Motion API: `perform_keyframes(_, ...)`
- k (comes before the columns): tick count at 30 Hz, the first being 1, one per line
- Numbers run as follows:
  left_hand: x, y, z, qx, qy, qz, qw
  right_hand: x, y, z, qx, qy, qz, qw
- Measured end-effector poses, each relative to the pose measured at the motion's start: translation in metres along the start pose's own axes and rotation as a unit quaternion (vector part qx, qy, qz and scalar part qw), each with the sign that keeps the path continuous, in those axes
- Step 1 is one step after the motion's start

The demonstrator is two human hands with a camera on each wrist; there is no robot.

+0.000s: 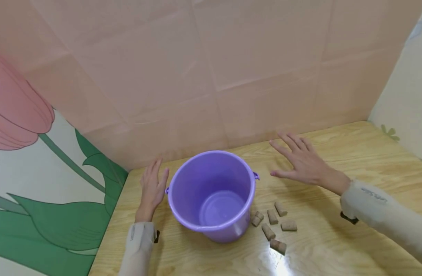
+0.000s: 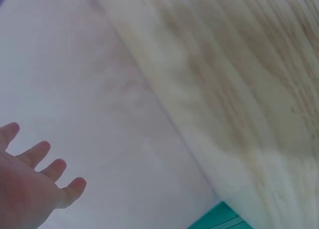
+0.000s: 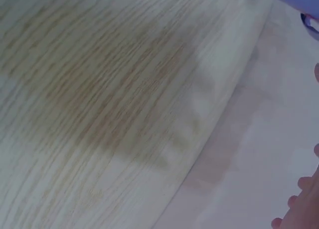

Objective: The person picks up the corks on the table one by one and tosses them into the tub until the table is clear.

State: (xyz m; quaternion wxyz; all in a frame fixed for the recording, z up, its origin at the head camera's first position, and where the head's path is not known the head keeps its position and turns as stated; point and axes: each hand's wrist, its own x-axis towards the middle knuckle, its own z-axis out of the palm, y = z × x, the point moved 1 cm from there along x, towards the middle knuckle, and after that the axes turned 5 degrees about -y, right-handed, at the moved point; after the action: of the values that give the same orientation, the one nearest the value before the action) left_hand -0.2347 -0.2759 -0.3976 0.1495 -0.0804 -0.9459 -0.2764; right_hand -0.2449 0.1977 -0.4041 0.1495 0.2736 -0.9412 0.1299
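Purple bucket point(image 1: 212, 195) stands between two empty hands, fingers point(image 1: 289, 142) spread straight.

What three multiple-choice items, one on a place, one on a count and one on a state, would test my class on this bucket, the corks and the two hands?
1. Where do the corks lie?
A. Inside the bucket
B. On the table, right of the bucket
C. In the left hand

2. How many corks are there?
A. Two
B. Five
C. Nine

3. How is the right hand?
A. Open, fingers spread, holding nothing
B. Gripping the bucket's rim
C. Pinching a cork

Answers:
1 B: they lie on the wooden table beside the purple bucket.
2 B: five pieces show there.
3 A: its fingers are straight and apart, clear of the bucket. The left hand is open too.
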Motion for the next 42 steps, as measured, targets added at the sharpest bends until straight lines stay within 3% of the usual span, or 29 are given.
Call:
perform_keyframes(4,-0.007,0.013,-0.005,-0.01,-0.005,0.01,0.9999,-0.006,-0.005,0.0,0.022,-0.024,-0.015,0.9994)
perform_keyframes(12,-0.015,0.034,-0.016,-0.038,0.003,0.033,0.9987,-0.013,-0.019,0.002,0.03,-0.049,-0.085,0.9947)
perform_keyframes(18,-0.024,0.043,-0.02,-0.068,0.01,0.057,0.996,-0.02,-0.024,0.003,0.032,-0.083,-0.093,0.9917)
perform_keyframes(25,-0.036,0.051,-0.026,-0.089,0.008,0.076,0.9931,-0.03,-0.025,0.004,0.027,-0.073,-0.128,0.9887)
perform_keyframes(35,-0.05,0.064,-0.026,-0.102,0.002,0.103,0.9894,-0.038,-0.031,0.009,0.061,-0.177,-0.097,0.9774)
perform_keyframes(42,-0.053,0.064,-0.021,-0.112,0.012,0.104,0.9881,-0.044,-0.032,0.014,0.07,-0.18,-0.104,0.9758)
